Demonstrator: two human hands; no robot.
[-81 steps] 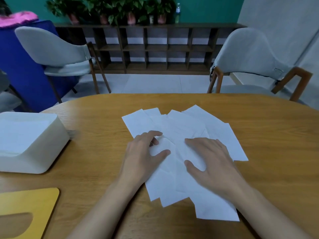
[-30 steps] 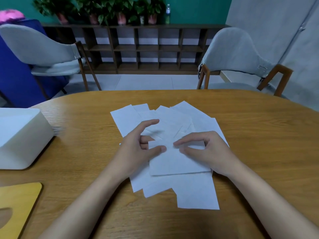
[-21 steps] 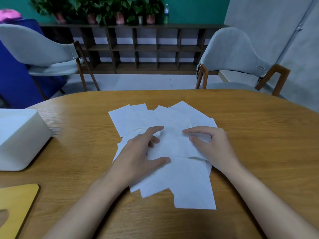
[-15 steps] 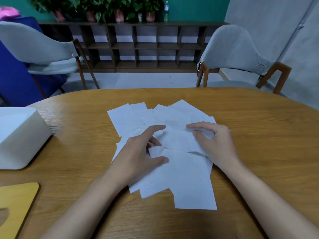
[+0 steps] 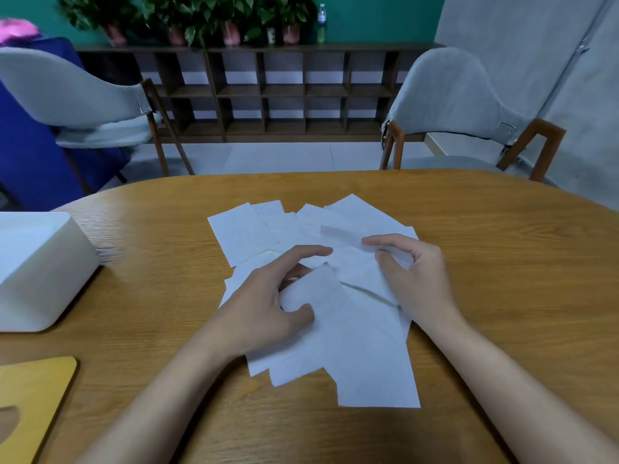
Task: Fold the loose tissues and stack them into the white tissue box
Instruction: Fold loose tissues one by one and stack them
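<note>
Several loose white tissues lie overlapping in a pile at the middle of the wooden table. My left hand rests on the pile and pinches the left edge of the top tissue between thumb and fingers, curling it up. My right hand grips the same tissue's far right part between thumb and forefinger, and the sheet is creased and slightly lifted between my hands. The white tissue box stands open at the left edge of the table, well apart from both hands.
A yellow wooden lid with an oval slot lies at the near left corner. Two grey chairs stand beyond the far edge of the table, with a dark shelf and potted plants behind them.
A second ago a folded tissue lay flat between my hands. Since then both hands have shifted away from me, and the top tissue now lifts and creases between my fingers.
</note>
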